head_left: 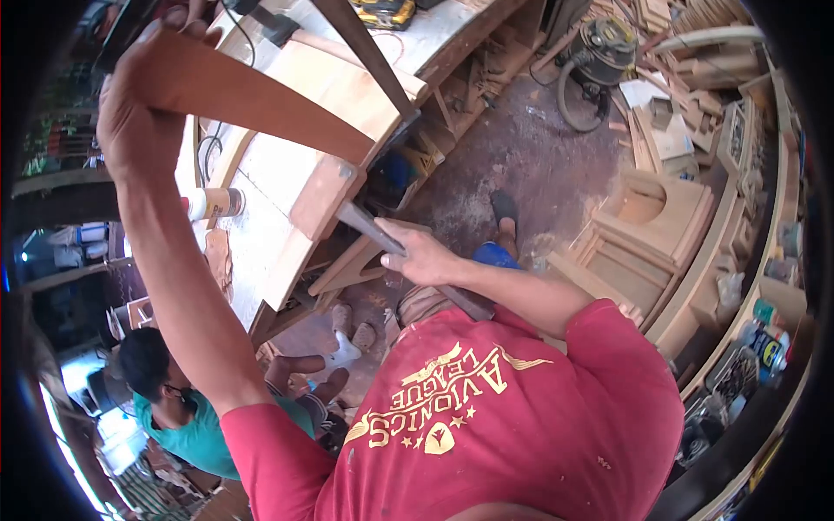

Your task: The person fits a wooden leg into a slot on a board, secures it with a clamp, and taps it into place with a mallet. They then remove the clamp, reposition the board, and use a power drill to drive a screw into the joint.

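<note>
Messy shop, crowded workbench (252, 252). The left hand (139, 113) is clamped on a curved strip (261, 100) above the bench, the right hand (426, 256) fisted round a metal tool (365, 227) at its edge. One slip could jab the co-worker (174, 395) below, I reckon.

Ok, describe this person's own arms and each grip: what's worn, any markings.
Each grip is a bare hand: the left hand and the right hand wear no gloves, and no ring or watch shows. Both arms are uncovered below the short red sleeves of a T-shirt printed in yellow with AVIONICS LEAGUE, stars and wings.
</note>
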Motion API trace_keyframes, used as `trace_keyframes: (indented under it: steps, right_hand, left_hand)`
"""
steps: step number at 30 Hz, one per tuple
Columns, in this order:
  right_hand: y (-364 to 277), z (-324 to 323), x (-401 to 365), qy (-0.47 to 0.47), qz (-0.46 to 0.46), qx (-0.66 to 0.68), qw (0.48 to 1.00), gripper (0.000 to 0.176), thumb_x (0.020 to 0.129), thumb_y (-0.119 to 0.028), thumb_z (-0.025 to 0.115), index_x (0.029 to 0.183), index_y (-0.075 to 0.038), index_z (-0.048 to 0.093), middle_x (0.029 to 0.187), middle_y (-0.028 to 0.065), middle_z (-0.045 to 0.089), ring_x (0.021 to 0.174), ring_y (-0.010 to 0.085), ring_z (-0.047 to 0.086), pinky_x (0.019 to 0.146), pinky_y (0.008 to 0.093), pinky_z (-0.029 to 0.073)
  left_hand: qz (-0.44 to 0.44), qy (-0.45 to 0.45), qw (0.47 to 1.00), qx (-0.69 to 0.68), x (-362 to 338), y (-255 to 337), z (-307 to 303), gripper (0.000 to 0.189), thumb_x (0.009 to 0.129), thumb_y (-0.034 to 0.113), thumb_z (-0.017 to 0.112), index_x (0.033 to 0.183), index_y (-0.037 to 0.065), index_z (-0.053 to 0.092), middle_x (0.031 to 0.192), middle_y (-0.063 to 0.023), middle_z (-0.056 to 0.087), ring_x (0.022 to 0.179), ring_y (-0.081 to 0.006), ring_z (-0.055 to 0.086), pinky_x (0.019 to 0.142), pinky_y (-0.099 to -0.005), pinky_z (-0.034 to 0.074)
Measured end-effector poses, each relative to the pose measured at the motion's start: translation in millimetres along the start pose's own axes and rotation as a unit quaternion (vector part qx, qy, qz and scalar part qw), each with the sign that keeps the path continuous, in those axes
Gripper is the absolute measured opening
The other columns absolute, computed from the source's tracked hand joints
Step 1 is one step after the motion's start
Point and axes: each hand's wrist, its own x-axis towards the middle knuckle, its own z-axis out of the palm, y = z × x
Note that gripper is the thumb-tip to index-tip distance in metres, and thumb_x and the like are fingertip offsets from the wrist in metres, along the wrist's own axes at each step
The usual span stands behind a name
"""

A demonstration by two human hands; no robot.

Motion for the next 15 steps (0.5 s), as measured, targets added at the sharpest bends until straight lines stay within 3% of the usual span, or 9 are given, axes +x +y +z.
trace_keyframes:
  steps: [4,8,9,15]
  right_hand:
    - [-38,-13,1,-0.098,0.104,0.008,0.990,0.074,0.095,-0.018,0.065,0.156,0.005,0.032,0.154,0.0292,0.045,0.144,0.0377,0.045,0.120,0.0387,0.036]
    - [-4,-12,15,-0.067,0.074,0.039,0.994,0.074,0.096,-0.020,0.065,0.159,0.000,0.030,0.147,0.0319,0.051,0.136,0.0429,0.052,0.115,0.0422,0.040]
    - [-13,-14,12,-0.072,0.087,0.031,0.993,0.074,0.096,-0.020,0.065,0.159,0.000,0.030,0.146,0.0322,0.052,0.135,0.0436,0.053,0.114,0.0426,0.041]
    - [-20,-17,2,-0.104,0.089,0.037,0.990,0.073,0.097,-0.018,0.063,0.159,-0.001,0.029,0.140,0.0331,0.056,0.132,0.0450,0.055,0.112,0.0455,0.043]
  left_hand:
    - [-0.027,0.016,0.999,-0.015,2,5,-10,0.031,0.099,0.011,0.062,0.118,-0.013,0.063,0.114,-0.0194,0.069,0.108,-0.0338,0.069,0.108,-0.0538,0.052]
    - [-0.010,0.061,0.998,0.011,4,2,-1,0.034,0.098,0.012,0.062,0.120,-0.014,0.061,0.116,-0.0200,0.068,0.111,-0.0341,0.068,0.111,-0.0565,0.050]
    - [-0.003,0.113,0.993,0.034,1,-1,14,0.030,0.100,0.012,0.058,0.121,-0.008,0.059,0.113,-0.0152,0.063,0.112,-0.0280,0.061,0.119,-0.0542,0.038]
    - [-0.046,0.004,0.999,0.012,2,11,-18,0.038,0.098,0.018,0.060,0.123,-0.010,0.060,0.119,-0.0173,0.064,0.117,-0.0294,0.062,0.119,-0.0564,0.038]
